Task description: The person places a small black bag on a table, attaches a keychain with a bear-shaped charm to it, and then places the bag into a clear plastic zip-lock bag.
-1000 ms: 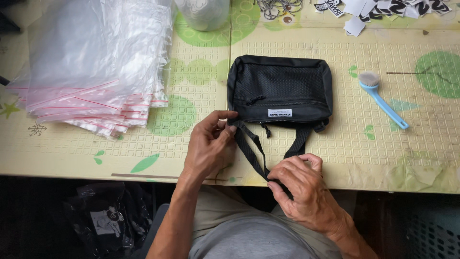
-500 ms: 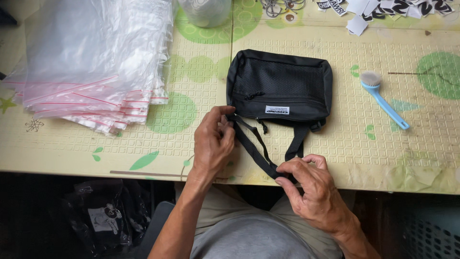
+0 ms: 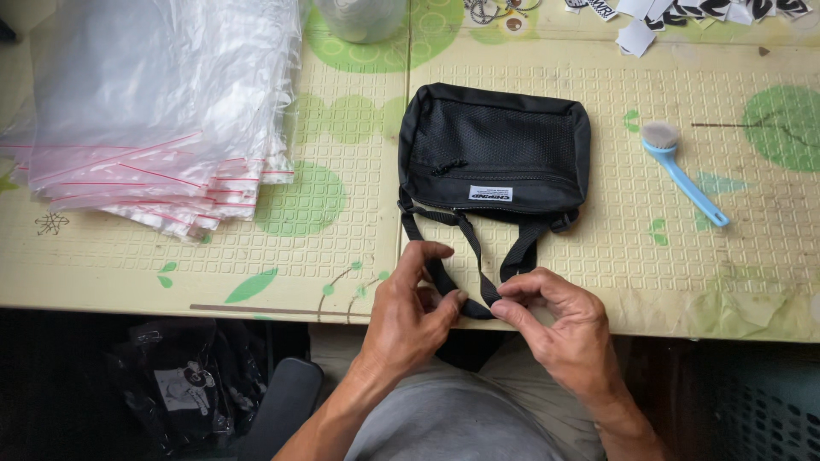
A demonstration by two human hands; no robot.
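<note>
At the far left of the pale yellow table with green leaf prints (image 3: 342, 256) lies a stack of clear plastic zip bags with red seal strips (image 3: 145, 128), fanned and untouched. Below the table edge, in the dark, sits a black packed item in clear wrap (image 3: 184, 384).

At the middle, the flat black fabric pouch with a mesh front and a small white label (image 3: 495, 149) rests on the table, its thin black webbing strap (image 3: 465, 256) running down from both lower corners to the near edge. Judging by this, the strap looks gathered toward a fold but not yet tucked or tidied, and the pouch has not gone into any bag.

The left hand (image 3: 410, 316) is half closed, thumb and forefinger pinching the strap's lowest loop at the table edge. The right hand (image 3: 555, 324) meets it from the other side, its fingertips (image 3: 504, 309) pressed on the same loop, the remaining fingers curled loosely. The 2 hands nearly touch.

To the right lies a light blue plastic brush with a round bristle head (image 3: 679, 171), well apart from the pouch. Along the top right edge sit scattered black and white printed tags (image 3: 683, 10).
</note>
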